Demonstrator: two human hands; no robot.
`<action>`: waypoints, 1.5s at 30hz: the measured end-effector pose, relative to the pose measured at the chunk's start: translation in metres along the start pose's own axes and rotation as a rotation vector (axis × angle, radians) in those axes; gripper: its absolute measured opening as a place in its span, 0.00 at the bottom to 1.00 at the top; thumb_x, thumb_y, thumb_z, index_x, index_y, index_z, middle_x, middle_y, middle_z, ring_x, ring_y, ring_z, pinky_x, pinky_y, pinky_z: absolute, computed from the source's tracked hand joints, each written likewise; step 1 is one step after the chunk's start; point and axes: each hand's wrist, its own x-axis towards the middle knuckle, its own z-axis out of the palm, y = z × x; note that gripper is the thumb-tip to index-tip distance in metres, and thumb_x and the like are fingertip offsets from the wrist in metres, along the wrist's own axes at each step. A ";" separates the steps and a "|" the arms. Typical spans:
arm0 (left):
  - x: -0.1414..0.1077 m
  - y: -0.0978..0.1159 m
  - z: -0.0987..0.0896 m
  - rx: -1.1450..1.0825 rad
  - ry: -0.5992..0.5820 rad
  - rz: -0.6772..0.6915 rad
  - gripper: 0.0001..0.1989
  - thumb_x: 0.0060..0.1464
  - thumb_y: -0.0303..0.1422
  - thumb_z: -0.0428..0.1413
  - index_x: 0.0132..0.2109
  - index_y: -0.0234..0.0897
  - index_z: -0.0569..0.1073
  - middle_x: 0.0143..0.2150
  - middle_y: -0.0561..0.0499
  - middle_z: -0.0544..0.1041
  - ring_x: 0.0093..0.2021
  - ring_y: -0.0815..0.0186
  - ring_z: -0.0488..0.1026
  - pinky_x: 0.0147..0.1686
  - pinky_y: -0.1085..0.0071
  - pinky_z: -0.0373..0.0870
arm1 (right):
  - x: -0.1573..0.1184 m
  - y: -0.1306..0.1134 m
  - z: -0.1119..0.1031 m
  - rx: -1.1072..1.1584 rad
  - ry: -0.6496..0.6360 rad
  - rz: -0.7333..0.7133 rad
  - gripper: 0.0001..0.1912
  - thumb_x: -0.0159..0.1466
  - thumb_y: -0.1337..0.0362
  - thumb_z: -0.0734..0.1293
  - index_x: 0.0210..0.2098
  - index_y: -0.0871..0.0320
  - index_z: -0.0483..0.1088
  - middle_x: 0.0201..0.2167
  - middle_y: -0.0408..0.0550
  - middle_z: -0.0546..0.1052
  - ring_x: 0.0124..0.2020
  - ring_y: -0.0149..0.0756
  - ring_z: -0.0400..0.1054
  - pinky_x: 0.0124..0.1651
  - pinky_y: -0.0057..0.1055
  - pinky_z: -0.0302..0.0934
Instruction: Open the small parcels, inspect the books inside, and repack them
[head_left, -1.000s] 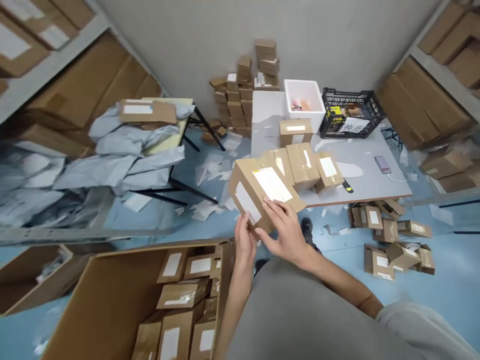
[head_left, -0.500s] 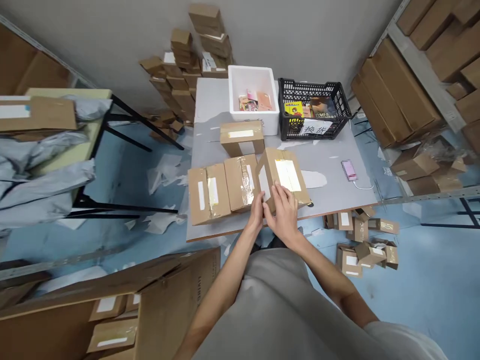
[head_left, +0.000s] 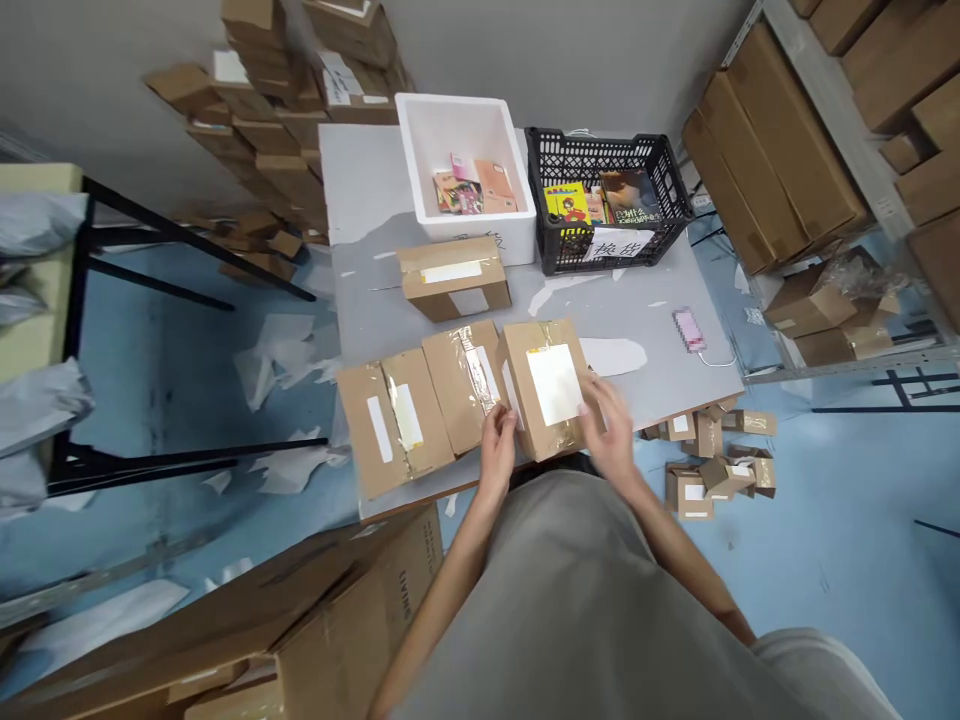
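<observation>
A taped cardboard box (head_left: 526, 398) with a large white label stands at the table's front edge between my two hands. My right hand (head_left: 611, 432) is at its right side, fingers spread, thumb near the label's edge. At its lower left corner is my left hand (head_left: 497, 450), fingers loosely bent and apart, by the gap to the neighbouring box; whether the fingertips touch either box I cannot tell. That middle box (head_left: 454, 372) and a left box (head_left: 375, 425), both taped and labelled, stand side by side. Behind them lies another labelled box (head_left: 442, 291).
At the table's (head_left: 660, 370) back stand a white foam bin (head_left: 466, 228) holding booklets and a black crate (head_left: 611, 265) with books. A phone (head_left: 688, 330) on a cable lies right. Boxes (head_left: 705, 480) lie on the floor; a shelf (head_left: 810, 80) stands right, a large carton (head_left: 405, 570) front left.
My hands have moved apart from together on the labelled box to its two sides. That box now sits straighter against the middle one. The view has shifted to the right.
</observation>
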 end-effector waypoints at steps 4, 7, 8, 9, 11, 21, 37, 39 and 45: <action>-0.001 0.028 -0.005 0.004 -0.009 0.027 0.36 0.67 0.64 0.63 0.69 0.44 0.75 0.77 0.37 0.74 0.79 0.44 0.70 0.81 0.46 0.65 | 0.031 0.083 -0.003 -0.231 0.012 0.357 0.24 0.82 0.56 0.60 0.65 0.60 0.79 0.62 0.65 0.85 0.63 0.54 0.79 0.70 0.52 0.72; 0.000 0.055 -0.002 0.013 -0.020 0.132 0.38 0.65 0.66 0.65 0.69 0.47 0.75 0.79 0.39 0.72 0.81 0.45 0.67 0.81 0.48 0.66 | 0.038 0.132 0.016 -0.509 -0.377 0.636 0.24 0.80 0.59 0.65 0.69 0.65 0.75 0.66 0.67 0.81 0.67 0.53 0.76 0.71 0.43 0.68; 0.000 0.063 0.000 0.014 -0.020 0.156 0.39 0.64 0.66 0.66 0.70 0.47 0.75 0.79 0.39 0.72 0.82 0.44 0.66 0.81 0.48 0.66 | 0.038 0.143 0.024 -0.569 -0.472 0.680 0.25 0.80 0.59 0.67 0.71 0.65 0.72 0.68 0.66 0.80 0.69 0.52 0.75 0.70 0.40 0.67; 0.000 0.069 0.002 0.015 -0.017 0.171 0.40 0.62 0.65 0.68 0.70 0.48 0.75 0.80 0.39 0.71 0.82 0.44 0.66 0.81 0.48 0.67 | 0.037 0.152 0.031 -0.609 -0.542 0.703 0.26 0.80 0.60 0.68 0.73 0.64 0.70 0.69 0.66 0.78 0.70 0.51 0.74 0.69 0.38 0.67; -0.001 0.078 0.008 0.019 0.003 0.176 0.42 0.59 0.63 0.72 0.70 0.48 0.75 0.80 0.39 0.71 0.83 0.43 0.65 0.81 0.47 0.67 | 0.036 0.165 0.043 -0.643 -0.605 0.718 0.27 0.79 0.62 0.68 0.74 0.63 0.67 0.71 0.67 0.74 0.70 0.51 0.73 0.67 0.37 0.68; -0.008 0.084 0.049 0.020 0.218 0.046 0.43 0.52 0.58 0.78 0.68 0.45 0.78 0.73 0.37 0.80 0.73 0.41 0.78 0.74 0.44 0.77 | 0.059 0.254 -0.023 -0.732 -0.655 0.767 0.22 0.80 0.56 0.67 0.68 0.62 0.72 0.64 0.65 0.78 0.62 0.53 0.79 0.62 0.41 0.69; -0.025 0.110 0.086 0.212 0.322 0.035 0.36 0.58 0.49 0.75 0.70 0.46 0.77 0.75 0.37 0.75 0.75 0.41 0.75 0.79 0.40 0.69 | 0.085 0.155 -0.003 0.655 -0.785 0.611 0.39 0.77 0.29 0.60 0.64 0.54 0.80 0.59 0.55 0.87 0.57 0.49 0.83 0.57 0.44 0.81; -0.028 0.118 0.104 0.313 0.310 0.104 0.36 0.60 0.49 0.74 0.71 0.46 0.77 0.75 0.37 0.73 0.78 0.41 0.71 0.81 0.40 0.66 | 0.085 0.132 -0.012 0.697 -0.763 0.571 0.39 0.75 0.27 0.64 0.61 0.53 0.82 0.55 0.52 0.88 0.59 0.50 0.82 0.62 0.45 0.79; -0.029 0.128 0.173 0.368 0.059 0.255 0.34 0.69 0.49 0.67 0.77 0.50 0.72 0.78 0.40 0.69 0.81 0.43 0.67 0.82 0.43 0.62 | 0.110 0.145 -0.097 0.605 -0.563 0.612 0.39 0.70 0.28 0.71 0.59 0.55 0.84 0.57 0.54 0.89 0.62 0.56 0.81 0.66 0.49 0.77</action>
